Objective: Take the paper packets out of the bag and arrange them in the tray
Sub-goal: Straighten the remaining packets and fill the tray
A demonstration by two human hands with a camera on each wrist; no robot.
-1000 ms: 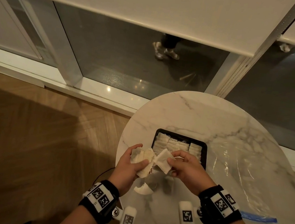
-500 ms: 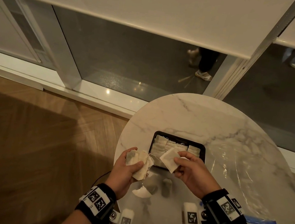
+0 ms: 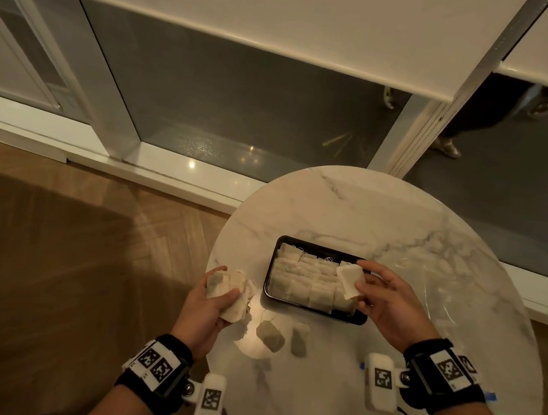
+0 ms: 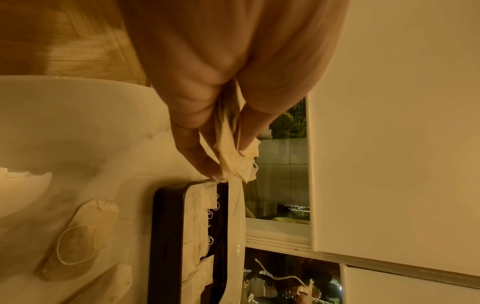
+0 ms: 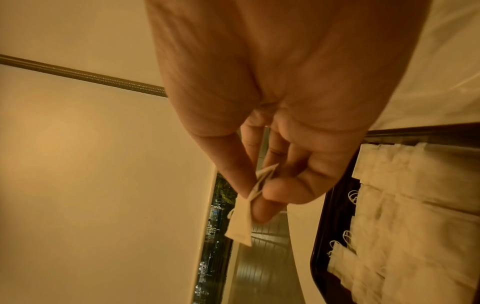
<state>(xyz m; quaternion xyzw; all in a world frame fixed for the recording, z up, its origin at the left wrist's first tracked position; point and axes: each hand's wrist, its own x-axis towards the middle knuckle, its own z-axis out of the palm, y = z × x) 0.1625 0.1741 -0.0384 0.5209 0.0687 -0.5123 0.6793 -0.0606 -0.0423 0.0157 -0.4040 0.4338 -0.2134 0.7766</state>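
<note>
A black tray [image 3: 269, 275] [image 4: 166, 236] [image 5: 322, 236] on the round marble table [image 3: 385, 221] holds rows of pale paper packets [image 3: 305, 280]. My right hand [image 3: 367, 289] [image 5: 257, 195] pinches one packet [image 3: 348, 278] [image 5: 240, 224] over the tray's right end. Left of the tray, my left hand [image 3: 217, 295] [image 4: 228, 144] grips a bunch of packets [image 3: 236, 294] [image 4: 233, 160]. Two loose packets [image 3: 270, 335] [image 4: 75, 242] lie on the table in front of the tray. The clear plastic bag [image 3: 444, 297] lies flat to the right, its blue strip [image 3: 489, 395] by my right wrist.
The table stands beside a low window sill [image 3: 166, 173] and a glass pane with a lowered white blind [image 3: 256, 5]. Wooden floor [image 3: 53, 249] lies to the left. A person's feet [image 3: 449, 147] show beyond the glass.
My right hand pulled one packet free from the bunch and carried it right, over the tray's right end. My left hand moved left and down, keeping the bunch.
</note>
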